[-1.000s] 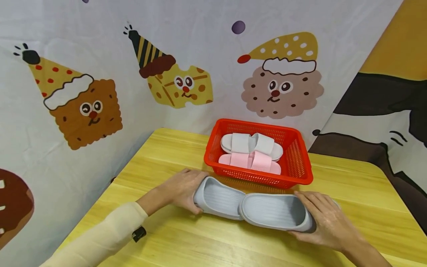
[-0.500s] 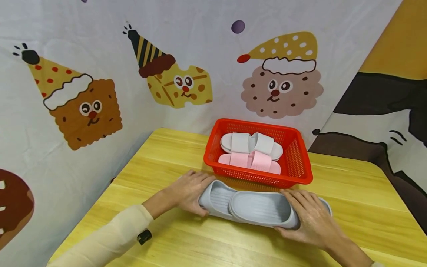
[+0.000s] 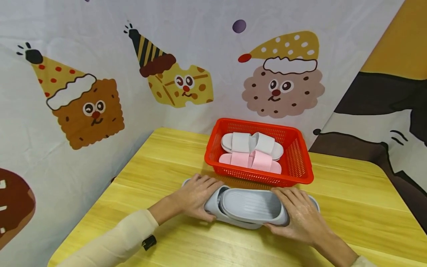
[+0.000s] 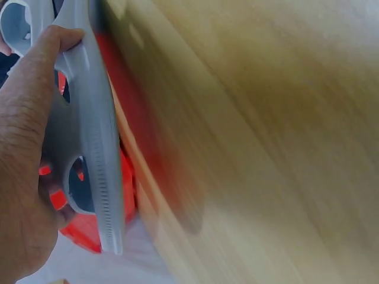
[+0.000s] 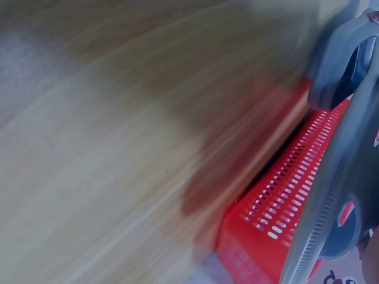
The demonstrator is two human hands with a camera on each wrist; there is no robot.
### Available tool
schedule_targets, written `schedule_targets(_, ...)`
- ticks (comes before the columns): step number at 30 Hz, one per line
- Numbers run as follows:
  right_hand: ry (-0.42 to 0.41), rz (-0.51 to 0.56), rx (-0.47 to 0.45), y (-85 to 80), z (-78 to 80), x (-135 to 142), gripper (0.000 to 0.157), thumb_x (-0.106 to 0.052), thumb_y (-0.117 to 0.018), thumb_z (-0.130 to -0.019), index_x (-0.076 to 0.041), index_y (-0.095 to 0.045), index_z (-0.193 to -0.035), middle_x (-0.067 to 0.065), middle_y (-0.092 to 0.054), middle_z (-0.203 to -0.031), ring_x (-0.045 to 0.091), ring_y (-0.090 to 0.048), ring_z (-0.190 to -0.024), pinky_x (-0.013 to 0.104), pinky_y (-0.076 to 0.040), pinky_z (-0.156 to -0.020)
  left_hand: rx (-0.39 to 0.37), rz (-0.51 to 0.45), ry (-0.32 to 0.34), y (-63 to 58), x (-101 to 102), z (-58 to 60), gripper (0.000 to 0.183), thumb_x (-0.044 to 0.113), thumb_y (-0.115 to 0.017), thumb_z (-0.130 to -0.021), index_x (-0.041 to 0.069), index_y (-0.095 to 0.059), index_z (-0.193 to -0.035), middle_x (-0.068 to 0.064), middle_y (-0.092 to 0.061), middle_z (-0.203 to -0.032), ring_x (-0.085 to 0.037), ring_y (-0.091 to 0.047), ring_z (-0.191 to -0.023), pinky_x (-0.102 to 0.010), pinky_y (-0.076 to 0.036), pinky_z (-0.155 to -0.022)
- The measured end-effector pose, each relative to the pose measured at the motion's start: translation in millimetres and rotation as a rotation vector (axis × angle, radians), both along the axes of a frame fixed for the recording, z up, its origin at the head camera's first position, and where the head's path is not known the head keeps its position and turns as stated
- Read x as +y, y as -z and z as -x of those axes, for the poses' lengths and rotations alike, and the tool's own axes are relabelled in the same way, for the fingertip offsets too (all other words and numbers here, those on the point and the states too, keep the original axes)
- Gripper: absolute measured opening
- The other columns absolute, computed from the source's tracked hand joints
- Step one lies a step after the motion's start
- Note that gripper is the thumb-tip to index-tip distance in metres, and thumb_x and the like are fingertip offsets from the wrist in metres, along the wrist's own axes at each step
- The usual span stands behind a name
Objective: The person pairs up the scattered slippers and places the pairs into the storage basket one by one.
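My left hand (image 3: 197, 198) grips the toe part of one light grey slipper (image 3: 212, 207), thumb on the near side and fingers over the top. The right hand (image 3: 298, 217) grips the toe part of the matching slipper (image 3: 250, 204) in the same way. They lie sole down in one line, toes pointing outward, and the right slipper's heel overlaps the left one's opening from above. In the left wrist view, the left slipper (image 4: 95, 133) shows its side holes and ridged sole edge, with my thumb pressing its side. The right slipper (image 5: 331, 183) appears edge-on in the right wrist view.
Just behind the slippers stands a red plastic basket (image 3: 220, 167) holding a white pair of slippers (image 3: 241, 142) and a pink pair (image 3: 261, 161). The wooden table (image 3: 160, 155) ends at a cartoon-printed cloth (image 3: 220, 111) at the back.
Both hands have moved toward each other with the slippers. The right slipper has slid left, so its heel now overlaps the left slipper much further. The basket stays put.
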State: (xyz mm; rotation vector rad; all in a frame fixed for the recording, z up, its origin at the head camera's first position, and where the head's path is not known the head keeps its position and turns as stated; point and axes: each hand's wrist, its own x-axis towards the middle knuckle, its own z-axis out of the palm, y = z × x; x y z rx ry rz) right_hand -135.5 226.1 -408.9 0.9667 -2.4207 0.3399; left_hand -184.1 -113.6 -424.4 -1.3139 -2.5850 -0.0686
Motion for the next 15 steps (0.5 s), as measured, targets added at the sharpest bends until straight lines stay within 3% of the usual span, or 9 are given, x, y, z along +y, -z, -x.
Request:
schedule_targets(7, 0.009, -0.018, -0.046, -1.3, 0.2, -3.6, 0.088, -0.062, -0.07, -0.055, -0.009, -0.052, -0.124, 0.0, -0.052, -0.115, 0.02, -0.043, -0.105, 0.042, -0.03, -0.089, -0.019, -0.03, -0.004, 4.4, 3.7, -0.5, 0.105, 0.076, -0.055, -0.055, 0.013, -0.033, -0.136, 0.002, -0.046, -0.117, -0.015, -0.039, -0.101, -0.036, -0.035, -0.08)
schedule_targets(15, -0.016, -0.001, -0.011, -5.6, 4.0, -9.1, 0.086, -0.06, -0.071, -0.053, -0.01, -0.055, -0.12, -0.002, -0.054, -0.107, 0.018, -0.046, -0.097, 0.038, -0.032, -0.085, -0.036, -0.048, 0.003, 5.2, 10.0, 0.2, 0.104, 0.076, -0.054, -0.054, 0.013, -0.034, -0.134, 0.003, -0.046, -0.114, -0.012, -0.04, -0.099, -0.032, -0.037, -0.084)
